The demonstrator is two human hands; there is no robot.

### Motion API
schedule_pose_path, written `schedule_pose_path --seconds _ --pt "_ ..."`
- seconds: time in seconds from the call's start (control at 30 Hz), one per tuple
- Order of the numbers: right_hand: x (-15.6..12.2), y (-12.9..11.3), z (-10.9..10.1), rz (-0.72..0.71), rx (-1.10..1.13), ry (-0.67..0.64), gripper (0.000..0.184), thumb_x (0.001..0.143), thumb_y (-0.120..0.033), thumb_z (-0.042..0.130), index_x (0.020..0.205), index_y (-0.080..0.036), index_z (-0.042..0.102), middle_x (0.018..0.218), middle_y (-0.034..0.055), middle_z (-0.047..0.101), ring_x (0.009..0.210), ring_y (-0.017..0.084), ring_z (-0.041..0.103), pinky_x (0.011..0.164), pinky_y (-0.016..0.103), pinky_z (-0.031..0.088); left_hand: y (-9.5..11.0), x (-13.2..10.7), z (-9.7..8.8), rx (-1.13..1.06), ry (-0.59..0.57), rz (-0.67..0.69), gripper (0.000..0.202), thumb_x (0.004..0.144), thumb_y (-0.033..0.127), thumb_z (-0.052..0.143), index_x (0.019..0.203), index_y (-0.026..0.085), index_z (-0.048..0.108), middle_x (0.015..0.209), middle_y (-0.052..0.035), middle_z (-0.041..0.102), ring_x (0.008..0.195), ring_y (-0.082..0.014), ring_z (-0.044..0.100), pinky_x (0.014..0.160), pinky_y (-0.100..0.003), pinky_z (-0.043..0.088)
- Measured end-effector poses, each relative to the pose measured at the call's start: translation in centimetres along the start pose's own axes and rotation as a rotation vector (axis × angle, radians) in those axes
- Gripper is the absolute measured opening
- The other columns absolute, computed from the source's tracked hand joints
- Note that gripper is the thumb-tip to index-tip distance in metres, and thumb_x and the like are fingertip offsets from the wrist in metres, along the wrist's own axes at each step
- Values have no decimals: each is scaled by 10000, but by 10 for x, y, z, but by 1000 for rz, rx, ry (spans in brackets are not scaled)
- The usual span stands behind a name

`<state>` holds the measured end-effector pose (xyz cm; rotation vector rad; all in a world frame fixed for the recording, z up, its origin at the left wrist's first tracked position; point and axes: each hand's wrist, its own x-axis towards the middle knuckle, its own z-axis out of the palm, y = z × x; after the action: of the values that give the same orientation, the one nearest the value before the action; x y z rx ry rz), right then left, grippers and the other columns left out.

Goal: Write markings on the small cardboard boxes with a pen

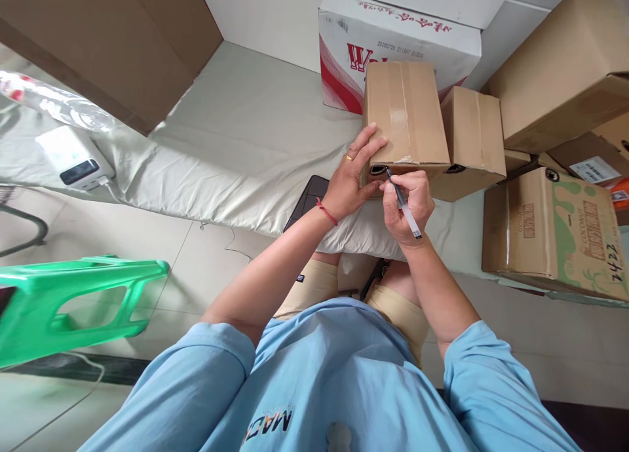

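A brown cardboard box [415, 124] with clear tape along its top stands in front of me on the cloth-covered surface. My left hand [348, 180] rests against its near left corner, fingers stretched over the top edge and thumb by the front side. Between the fingers of my right hand [417, 200] is a pen [407, 213] with a clear barrel and dark grip. Its tip points at the upper front edge of the box, beside a small black round mark [378, 169]. Whether the tip touches the cardboard I cannot tell.
A smaller carton [474, 128] stands right of the box, a red-and-white carton [398, 36] behind it. Further right is a green-printed carton [580, 229]. Left are a dark tablet-like device [309, 200], a white power bank [76, 157] and a green stool [93, 301].
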<state>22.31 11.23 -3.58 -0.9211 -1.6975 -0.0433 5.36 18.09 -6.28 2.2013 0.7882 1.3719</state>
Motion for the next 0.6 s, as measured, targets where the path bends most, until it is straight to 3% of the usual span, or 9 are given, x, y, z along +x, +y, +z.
schedule_pose_path --seconds 0.27,0.6 --pt "0 -3 -3 0 33 -8 147 1061 -282 599 1207 -274 614 996 46 712 882 222 721 804 406 640 2 1 -1 22 4 1 712 1061 677 566 1659 334 390 1808 -145 322 1690 -367 304 1355 -572 299" --pt "9 -12 1 -78 -66 -31 111 1062 -272 588 1171 -271 613 894 32 726 879 233 697 803 406 599 2 0 2 -17 16 6 712 1072 737 474 1678 378 366 1814 -107 304 1688 -352 314 1346 -608 314"
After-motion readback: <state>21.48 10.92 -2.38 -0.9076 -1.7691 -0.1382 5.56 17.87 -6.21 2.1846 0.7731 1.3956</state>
